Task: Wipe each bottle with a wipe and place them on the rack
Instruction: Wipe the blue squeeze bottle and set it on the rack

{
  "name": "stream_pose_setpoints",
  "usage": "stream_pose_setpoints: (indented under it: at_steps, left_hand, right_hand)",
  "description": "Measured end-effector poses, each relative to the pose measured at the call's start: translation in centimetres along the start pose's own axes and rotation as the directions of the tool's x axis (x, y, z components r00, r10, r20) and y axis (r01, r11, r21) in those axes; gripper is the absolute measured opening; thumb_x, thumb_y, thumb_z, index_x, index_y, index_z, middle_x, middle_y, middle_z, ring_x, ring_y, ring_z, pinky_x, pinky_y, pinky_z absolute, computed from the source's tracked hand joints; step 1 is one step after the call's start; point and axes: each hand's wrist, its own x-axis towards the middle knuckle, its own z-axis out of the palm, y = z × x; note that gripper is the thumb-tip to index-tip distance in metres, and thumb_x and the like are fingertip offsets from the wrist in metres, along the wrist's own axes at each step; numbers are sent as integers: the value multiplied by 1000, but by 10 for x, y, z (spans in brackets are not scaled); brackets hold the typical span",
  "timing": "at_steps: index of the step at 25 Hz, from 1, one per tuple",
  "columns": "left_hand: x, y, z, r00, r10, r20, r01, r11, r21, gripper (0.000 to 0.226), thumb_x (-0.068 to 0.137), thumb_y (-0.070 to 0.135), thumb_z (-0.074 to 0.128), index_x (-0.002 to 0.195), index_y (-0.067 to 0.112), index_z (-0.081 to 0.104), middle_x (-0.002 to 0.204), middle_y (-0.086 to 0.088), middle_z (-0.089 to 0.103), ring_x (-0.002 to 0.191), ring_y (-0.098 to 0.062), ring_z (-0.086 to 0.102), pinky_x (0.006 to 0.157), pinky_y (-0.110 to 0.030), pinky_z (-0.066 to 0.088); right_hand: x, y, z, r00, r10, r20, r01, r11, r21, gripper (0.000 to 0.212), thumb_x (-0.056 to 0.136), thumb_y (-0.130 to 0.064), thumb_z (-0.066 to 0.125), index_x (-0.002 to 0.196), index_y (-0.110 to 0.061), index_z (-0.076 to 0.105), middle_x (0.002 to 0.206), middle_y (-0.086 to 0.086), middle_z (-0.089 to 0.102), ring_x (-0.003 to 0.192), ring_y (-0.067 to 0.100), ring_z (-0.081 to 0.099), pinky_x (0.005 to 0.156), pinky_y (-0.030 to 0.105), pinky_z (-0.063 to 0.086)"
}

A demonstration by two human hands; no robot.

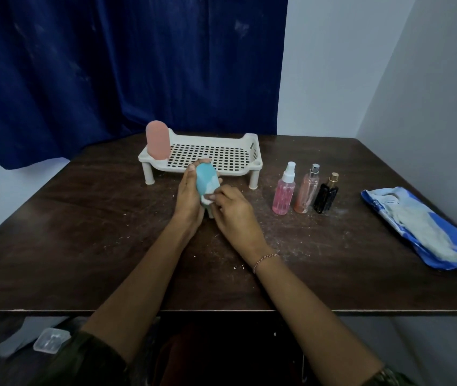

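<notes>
A teal bottle (pixel 206 181) with a smooth, matte, rounded dome is sitting just above the middle of the frame, leaning slightly and raised in front of the rack (pixel 253 147). Pale smears are showing across its lower face. The left hand (pixel 189 197) is wrapping its fingers round the bottle from the left side, gripping it. The right hand (pixel 233 213) is coming in from the lower right and pinching a small white wipe (pixel 206 199) against the bottle's lower part; a thin beaded bracelet (pixel 265 261) is circling that wrist.

The rack is a cream plastic tray with a square-holed grid floor, raised end walls and short round legs, standing on the dark, scuffed wooden table (pixel 82 218) at centre. A salmon-pink bottle (pixel 157 140) of the same domed shape is standing upright in its left end. To the right of the hands, three bottles are standing in a close row: a clear spray bottle (pixel 284 192) with pink liquid, a peach glass bottle (pixel 306 192) with a silver top, and a black bottle (pixel 325 196) with a gold cap. At far right, a crinkled blue wipes packet (pixel 422 232) is lying flat and open.
</notes>
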Motion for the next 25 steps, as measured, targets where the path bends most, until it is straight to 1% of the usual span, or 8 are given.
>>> stream_pose_setpoints:
  at_steps: [3, 9, 11, 14, 16, 18, 21, 25]
  left_hand:
    - [0, -1, 1, 999, 26, 31, -26, 1000, -2, 33, 102, 33, 28, 105, 17, 57, 100, -9, 57, 82, -18, 59, 73, -32, 53]
    - [-4, 0, 4, 996, 65, 63, -67, 997, 33, 29, 103, 26, 26, 107, 15, 52, 93, -7, 55, 72, -10, 59, 66, -26, 52]
    - [-4, 0, 4, 995, 57, 77, -60, 998, 33, 28, 103, 26, 26, 109, 15, 51, 95, -5, 54, 75, -10, 57, 69, -26, 52]
    - [-3, 0, 2, 994, 44, 104, -47, 998, 29, 29, 102, 28, 28, 110, 16, 53, 102, -9, 52, 84, -15, 54, 76, -29, 49]
    - [-4, 1, 2, 993, 35, 113, -41, 998, 54, 29, 102, 29, 28, 109, 19, 54, 104, -11, 53, 85, -16, 56, 73, -27, 52]
    - [-6, 3, 2, 993, 17, 121, -28, 996, 84, 30, 102, 31, 28, 108, 22, 56, 106, -11, 54, 87, -18, 57, 73, -26, 53]
    - [-8, 3, 5, 991, 9, 131, -15, 999, 42, 29, 102, 28, 29, 108, 20, 56, 106, -7, 54, 91, -18, 54, 80, -30, 49]
    - [-12, 3, 10, 981, 48, 189, -51, 999, 13, 29, 103, 23, 25, 104, 18, 53, 102, -3, 54, 85, -12, 54, 77, -28, 48]
  right_hand:
    - [0, 2, -4, 993, 100, -59, -97, 994, 53, 14, 81, 1, 63, 94, 2, 67, 92, 11, 62, 86, 22, 60, 80, 24, 47]
    - [1, 6, -7, 959, 261, -107, -251, 963, 94, 12, 84, -3, 61, 94, 1, 66, 92, 9, 62, 80, 18, 61, 75, 29, 52]
    - [1, 5, -8, 971, 220, -95, -210, 972, 103, 15, 83, -1, 61, 98, -2, 65, 95, 10, 62, 84, 20, 60, 76, 33, 53]
    - [-2, 0, -7, 999, 41, -29, -39, 998, 48, 21, 80, 3, 63, 100, -2, 65, 98, 12, 61, 87, 24, 58, 78, 33, 53]
    - [-1, -4, -7, 1000, -7, -6, 7, 1000, 11, 16, 83, -6, 62, 97, 1, 66, 98, 12, 61, 86, 24, 56, 76, 31, 51]
    - [0, -7, -7, 1000, -11, 7, 11, 1000, 1, 23, 85, -17, 57, 94, 2, 66, 98, 12, 60, 85, 22, 54, 76, 27, 49]
    - [1, -3, -8, 1000, -10, -7, 10, 1000, 7, 15, 84, -10, 63, 92, 2, 66, 96, 10, 61, 85, 22, 54, 75, 25, 48]
    - [2, 8, -11, 974, 192, -118, -173, 973, 154, 19, 85, -3, 62, 102, 1, 66, 101, 10, 63, 93, 16, 59, 87, 27, 50]
